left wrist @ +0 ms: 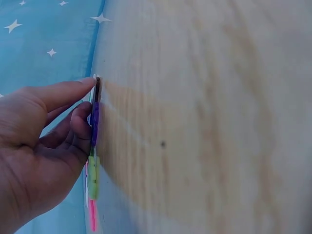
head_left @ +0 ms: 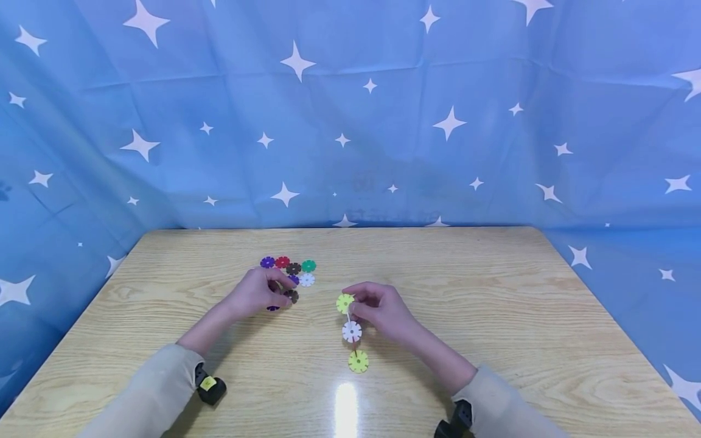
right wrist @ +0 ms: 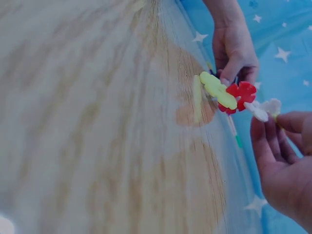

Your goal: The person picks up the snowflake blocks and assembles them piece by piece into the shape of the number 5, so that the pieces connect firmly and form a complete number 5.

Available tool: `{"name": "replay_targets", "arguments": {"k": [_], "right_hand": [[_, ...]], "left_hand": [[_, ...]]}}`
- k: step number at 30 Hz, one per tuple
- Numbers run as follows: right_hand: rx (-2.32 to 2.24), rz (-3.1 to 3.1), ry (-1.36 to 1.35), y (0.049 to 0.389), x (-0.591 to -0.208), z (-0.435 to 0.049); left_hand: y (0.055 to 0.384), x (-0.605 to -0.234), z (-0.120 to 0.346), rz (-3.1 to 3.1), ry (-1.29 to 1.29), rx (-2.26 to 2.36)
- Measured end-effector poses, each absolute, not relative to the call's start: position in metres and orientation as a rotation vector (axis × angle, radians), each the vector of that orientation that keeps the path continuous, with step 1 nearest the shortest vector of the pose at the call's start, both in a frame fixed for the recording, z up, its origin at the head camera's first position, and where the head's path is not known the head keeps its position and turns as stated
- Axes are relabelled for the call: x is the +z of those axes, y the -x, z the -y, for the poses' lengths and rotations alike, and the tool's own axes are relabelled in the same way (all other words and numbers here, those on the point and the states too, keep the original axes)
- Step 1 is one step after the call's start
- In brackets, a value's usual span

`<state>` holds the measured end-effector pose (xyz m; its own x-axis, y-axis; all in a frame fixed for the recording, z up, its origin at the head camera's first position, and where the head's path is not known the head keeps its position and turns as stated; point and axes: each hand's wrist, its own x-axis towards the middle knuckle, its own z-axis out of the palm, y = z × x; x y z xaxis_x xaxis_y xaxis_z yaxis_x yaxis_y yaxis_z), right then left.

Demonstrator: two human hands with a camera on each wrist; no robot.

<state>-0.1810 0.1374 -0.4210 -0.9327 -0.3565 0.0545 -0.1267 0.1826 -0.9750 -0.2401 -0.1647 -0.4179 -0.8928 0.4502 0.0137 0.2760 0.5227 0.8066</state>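
Near the middle of the table, my right hand pinches the top yellow disc of a chain of notched discs. Below it hang a white disc and, at the low end, another yellow disc. The right wrist view shows a red disc linked between yellow and white ones. My left hand reaches over a group of loose discs, its thumb touching a dark brown disc. By its fingertips lies a purple disc. Its palm hides part of the group.
Past the left hand lie a red disc, a green disc, a white disc and several others. The wooden table ends at a blue star-patterned cloth behind. Each wrist carries a black camera.
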Motion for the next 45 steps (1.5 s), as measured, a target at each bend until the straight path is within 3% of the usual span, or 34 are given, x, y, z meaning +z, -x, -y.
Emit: {"name": "replay_targets", "arguments": {"k": [12,23,45], "right_hand": [[-1.845,-2.274,0.493,0.181,-0.422,-0.139],[-1.837,-2.320,0.452,0.182,-0.421,-0.141],[-1.961,-2.277,0.216,0.183,-0.421,-0.135]], "left_hand": [[0.240,-0.417,0.163,-2.612,-0.646,1.203],[0.240,-0.420,0.164,-2.549,-0.826,1.239],[0.224,-0.405,0.128,-2.193,-0.655,1.607]]}}
